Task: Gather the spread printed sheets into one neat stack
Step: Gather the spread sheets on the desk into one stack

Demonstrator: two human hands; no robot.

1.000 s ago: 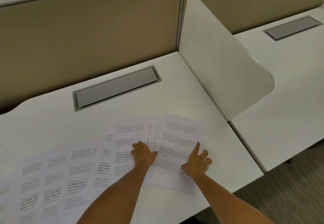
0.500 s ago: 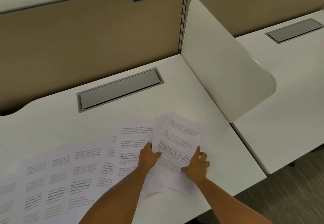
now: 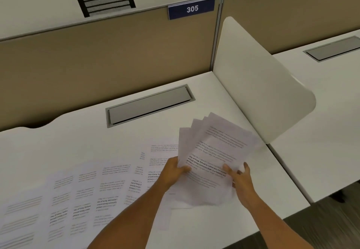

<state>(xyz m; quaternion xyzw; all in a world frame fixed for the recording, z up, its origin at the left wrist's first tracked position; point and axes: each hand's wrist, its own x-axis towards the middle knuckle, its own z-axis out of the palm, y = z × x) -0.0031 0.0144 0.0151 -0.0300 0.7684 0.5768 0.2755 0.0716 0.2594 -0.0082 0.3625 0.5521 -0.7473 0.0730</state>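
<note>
Your left hand (image 3: 172,171) grips the left edge of a fanned bundle of white printed paper sheets (image 3: 214,157), thumb over the top page and fingers curled beneath. Your right hand (image 3: 240,178) holds the bundle's lower right side, thumb pressed on the printed face, the other fingers partly hidden behind the paper. The bundle is tilted up off the white laminate worktop (image 3: 81,141), its top corners splayed so that several page edges show one behind another; its lower edge is near or on the surface, though blur makes that unclear.

To the left of your arms, a row of loose white printed sheets (image 3: 81,194) lies flat and overlapping on the worktop, running to the frame's left edge.

Behind the papers sits a grey metal cable hatch (image 3: 149,105) set into the worktop. A curved white side divider (image 3: 259,93) stands just right of the bundle, and a blue plate reading 305 (image 3: 191,8) hangs on the tan partition (image 3: 97,63).
</note>
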